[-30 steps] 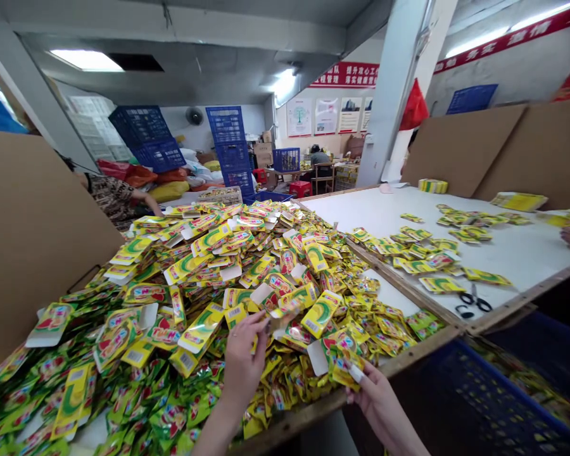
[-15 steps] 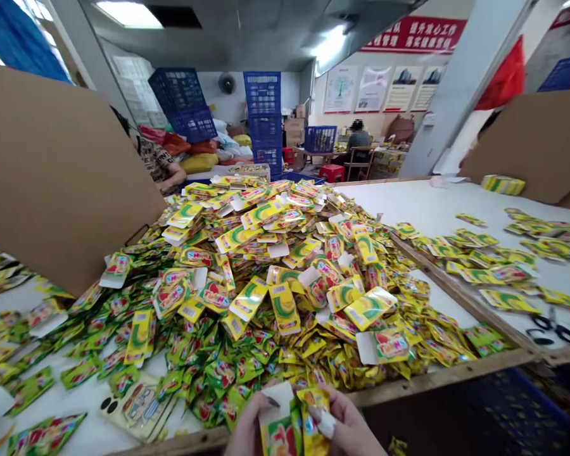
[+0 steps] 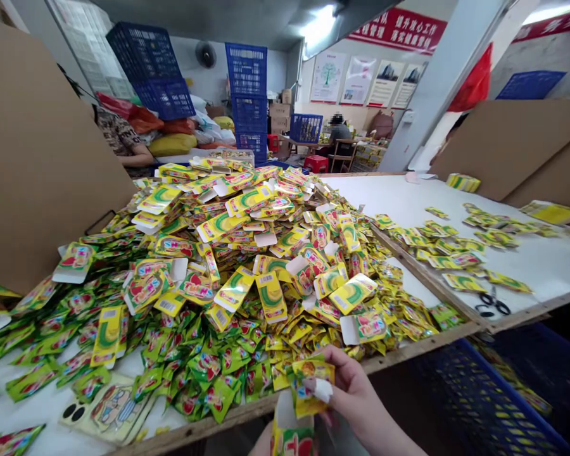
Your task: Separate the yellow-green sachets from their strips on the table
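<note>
Two hands, head view: your right hand (image 3: 356, 396) pinches a yellow sachet (image 3: 310, 386), with a white-taped fingertip (image 3: 322, 390) against it; your left hand (image 3: 262, 443), cut off by the frame edge, touches a white-flapped packet (image 3: 289, 434), grip unclear.
Pile: yellow-green sachets (image 3: 247, 253) heaped on the bench (image 3: 28, 411), just beyond your hands.
Writing: barcodes (image 3: 266, 279) on sachet backs; white Chinese characters on a red banner (image 3: 396, 30); brand lettering too small to read.

A: What's in hand?
B: Two packets. Upper packet (image 3: 311, 383): yellow, crumpled, tilted, red print.
A: Other?
B: Lower packet (image 3: 291, 437): upright, white tab up, red and green print, cut off by the frame's near edge, just left of the first.
A: Around them?
B: Heap (image 3: 247, 253) of yellow-green packets, white tabs showing, piled high far, spreading left and near.
</note>
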Motion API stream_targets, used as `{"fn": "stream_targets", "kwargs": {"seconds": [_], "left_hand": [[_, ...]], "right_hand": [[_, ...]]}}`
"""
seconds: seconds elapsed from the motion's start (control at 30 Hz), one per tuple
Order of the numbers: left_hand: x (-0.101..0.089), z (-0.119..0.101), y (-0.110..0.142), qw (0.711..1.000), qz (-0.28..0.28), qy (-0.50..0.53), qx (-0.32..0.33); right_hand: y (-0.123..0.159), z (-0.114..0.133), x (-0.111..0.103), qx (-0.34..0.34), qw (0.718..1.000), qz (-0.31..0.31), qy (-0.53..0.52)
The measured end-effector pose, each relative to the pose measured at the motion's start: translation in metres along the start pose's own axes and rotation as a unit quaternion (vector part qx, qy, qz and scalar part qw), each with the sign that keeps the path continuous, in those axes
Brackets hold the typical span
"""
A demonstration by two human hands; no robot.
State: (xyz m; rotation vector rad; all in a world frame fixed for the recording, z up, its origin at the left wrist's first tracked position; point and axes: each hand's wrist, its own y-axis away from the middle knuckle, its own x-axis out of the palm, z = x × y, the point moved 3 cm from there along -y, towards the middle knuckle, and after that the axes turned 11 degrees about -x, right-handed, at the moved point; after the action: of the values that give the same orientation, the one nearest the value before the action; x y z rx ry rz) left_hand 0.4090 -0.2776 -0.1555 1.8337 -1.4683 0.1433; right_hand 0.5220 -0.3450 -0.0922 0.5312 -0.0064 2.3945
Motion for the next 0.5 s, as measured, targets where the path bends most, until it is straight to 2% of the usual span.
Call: {"fn": "stream_targets", "kwargs": {"seconds": [0.07, 0.13, 0.27, 0.4, 0.43, 0.5], "left_hand": [[-0.004, 0.0, -0.006, 1.0, -0.007, -0.004, 0.006], [-0.008, 0.001, -0.01, 1.0, -0.016, -0.008, 0.012], [-0.013, 0.007, -0.014, 0.998, -0.047, -0.031, 0.026], [-0.009, 0.009, -0.007, 0.997, -0.033, -0.054, 0.052], [-0.007, 0.007, -0.003, 0.996, -0.025, -0.055, 0.058], [-0.002, 0.003, 0.003, 0.997, -0.003, -0.052, 0.062]], "right_hand": [[0.003, 0.003, 0.004, -0.007, 0.997, 0.049, 0.051], [0.007, 0.012, 0.005, -0.043, 0.982, 0.106, 0.153], [0.012, 0.036, 0.009, -0.088, 0.891, 0.25, 0.368], [0.011, 0.052, 0.017, -0.099, 0.824, 0.359, 0.427], [0.01, 0.053, 0.018, -0.099, 0.818, 0.379, 0.422], [0.009, 0.053, 0.016, -0.075, 0.834, 0.376, 0.397]]}}
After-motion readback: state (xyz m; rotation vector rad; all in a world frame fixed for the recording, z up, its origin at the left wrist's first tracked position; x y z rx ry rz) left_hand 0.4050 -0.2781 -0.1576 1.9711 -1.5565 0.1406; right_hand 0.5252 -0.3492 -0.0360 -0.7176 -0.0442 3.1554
